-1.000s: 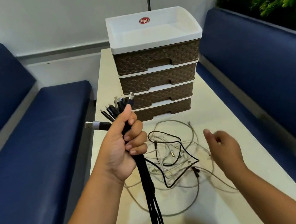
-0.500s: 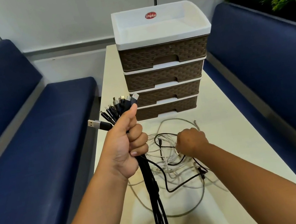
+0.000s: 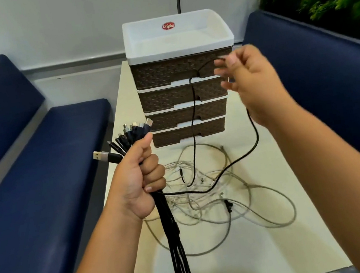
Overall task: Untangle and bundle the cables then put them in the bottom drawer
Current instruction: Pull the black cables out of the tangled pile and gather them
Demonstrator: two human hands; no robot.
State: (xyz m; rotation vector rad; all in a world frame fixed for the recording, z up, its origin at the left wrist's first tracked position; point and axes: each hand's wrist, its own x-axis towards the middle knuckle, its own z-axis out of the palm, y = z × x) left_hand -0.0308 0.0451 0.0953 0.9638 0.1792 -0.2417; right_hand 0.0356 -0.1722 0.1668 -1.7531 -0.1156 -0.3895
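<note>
- head view: the left hand (image 3: 139, 180) is fisted round a bundle of black cables (image 3: 175, 236), plug ends fanned out above the thumb, the long tails hanging straight down past the desk (image 3: 293, 250) edge.
- the right hand (image 3: 251, 82) is raised in front of the drawer unit (image 3: 182, 93), fingertips pinching the end of one black cable (image 3: 254, 134) — the exact grip is blurred.
- that cable loops down from the pinch to the desk and runs back toward the left fist; a second black strand rises across the drawer fronts.
- a loose tangle of pale grey cables (image 3: 227, 202) lies on the desk between the hands and the unit, overlapping in wide loops.
- the bottom drawer (image 3: 189, 132) is closed, as are the three above it.
- handling, as i judge it: the cables look light and limp, with no shape of their own — they will likely snag on each other if pulled fast.
- best taken near a plug end, where the moulding gives purchase, then drawn out slowly along the length.
- the thick bundle probably needs a firm whole-fist hold, or strands may slide out.
</note>
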